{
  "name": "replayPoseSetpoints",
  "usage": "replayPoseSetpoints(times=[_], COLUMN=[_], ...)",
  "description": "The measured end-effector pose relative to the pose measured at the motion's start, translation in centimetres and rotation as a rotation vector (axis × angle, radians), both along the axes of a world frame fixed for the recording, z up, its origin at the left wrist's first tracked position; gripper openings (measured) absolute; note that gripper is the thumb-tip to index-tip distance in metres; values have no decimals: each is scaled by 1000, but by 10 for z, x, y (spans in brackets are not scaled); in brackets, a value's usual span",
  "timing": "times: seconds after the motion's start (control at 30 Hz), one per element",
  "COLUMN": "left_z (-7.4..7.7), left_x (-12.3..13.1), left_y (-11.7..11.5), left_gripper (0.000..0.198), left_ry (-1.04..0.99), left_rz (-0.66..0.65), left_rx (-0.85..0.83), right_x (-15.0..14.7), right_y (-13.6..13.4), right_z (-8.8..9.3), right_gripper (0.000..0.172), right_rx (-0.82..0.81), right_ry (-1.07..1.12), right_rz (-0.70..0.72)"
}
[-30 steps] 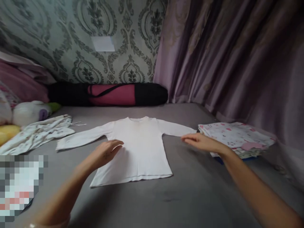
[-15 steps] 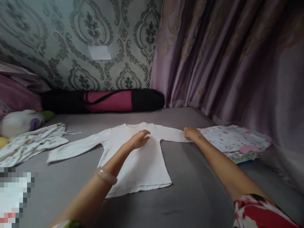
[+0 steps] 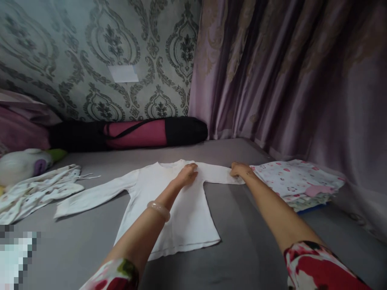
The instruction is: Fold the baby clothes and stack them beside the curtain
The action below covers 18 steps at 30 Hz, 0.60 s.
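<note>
A white long-sleeved shirt (image 3: 160, 189) lies spread flat on the grey bed sheet, neckline away from me and both sleeves stretched out sideways. My left hand (image 3: 188, 174), with a pale bangle (image 3: 159, 210) on its wrist, is over the shirt's upper right chest, close to the shoulder. Its fingers are bent a little and apart, with no cloth visibly gathered in them. At the end of the right sleeve, my right hand (image 3: 239, 169) has its fingers closed on the cuff. The fingertips there are partly hidden.
Folded printed clothes (image 3: 298, 179) are stacked right of my right hand. A spotted white garment (image 3: 45, 189) lies crumpled at left beside a white plush toy (image 3: 18, 165). A black and pink long bag (image 3: 136, 133) rests along the wall. Purple curtains (image 3: 272, 72) hang at right.
My left hand has moved right across the shirt, from the middle of the chest toward the right shoulder. My right hand stays at the right cuff. The view has shifted slightly.
</note>
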<state>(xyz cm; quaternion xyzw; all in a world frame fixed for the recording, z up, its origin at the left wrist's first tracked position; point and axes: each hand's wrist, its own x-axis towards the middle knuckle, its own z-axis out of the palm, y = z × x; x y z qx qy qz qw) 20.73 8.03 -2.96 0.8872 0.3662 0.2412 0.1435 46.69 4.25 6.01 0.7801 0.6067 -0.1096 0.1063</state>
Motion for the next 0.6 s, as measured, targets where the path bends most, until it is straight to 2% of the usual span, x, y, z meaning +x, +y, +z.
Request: replayPoseSetpoints(times=[0.1, 0.23, 0.33, 0.4, 0.5, 0.6], left_z=[-4, -5, -1, 3, 11, 20], left_x=[0, -3, -4, -3, 0, 2], left_y=[0, -3, -6, -7, -7, -4], left_gripper=[32, 49, 60, 67, 74, 80], left_ry=[42, 116, 152, 181, 245, 302], left_rz=[48, 84, 104, 97, 113, 146], left_rx=[-9, -85, -130, -141, -166, -215], right_x=[4, 21, 33, 34, 24, 2], right_y=[1, -5, -12, -16, -16, -11], right_z=[5, 18, 29, 36, 42, 45], right_gripper=[38, 26, 24, 23, 25, 22], right_rx=[-32, 10, 118, 175, 231, 243], right_ry=[22, 211, 549, 835, 1192, 1379], right_rz=[-8, 50, 51, -37, -170, -208])
